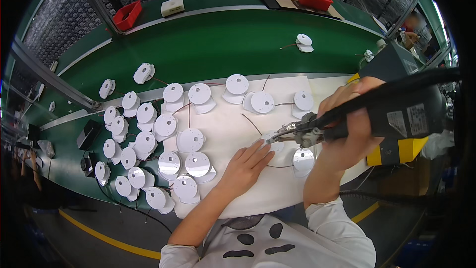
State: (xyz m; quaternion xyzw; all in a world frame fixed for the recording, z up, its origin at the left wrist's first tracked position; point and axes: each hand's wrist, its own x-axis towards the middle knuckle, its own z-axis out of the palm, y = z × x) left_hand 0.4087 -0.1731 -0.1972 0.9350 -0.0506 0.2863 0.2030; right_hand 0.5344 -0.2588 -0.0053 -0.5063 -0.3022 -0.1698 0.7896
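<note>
Gripped in the right hand point(349, 119), a black power driver point(391, 111) is pressed onto a white disc part point(274, 145) steadied under the left hand's point(246, 165) spread fingers; fastening appears underway, a finished part point(303, 160) just right.

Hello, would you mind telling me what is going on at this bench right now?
A person at a white work mat holds a black powered hand tool in the right hand, its tip at a small round white plastic disc part. The left hand rests on that part. Many similar white wired discs lie to the left, some on the green conveyor belt.
</note>
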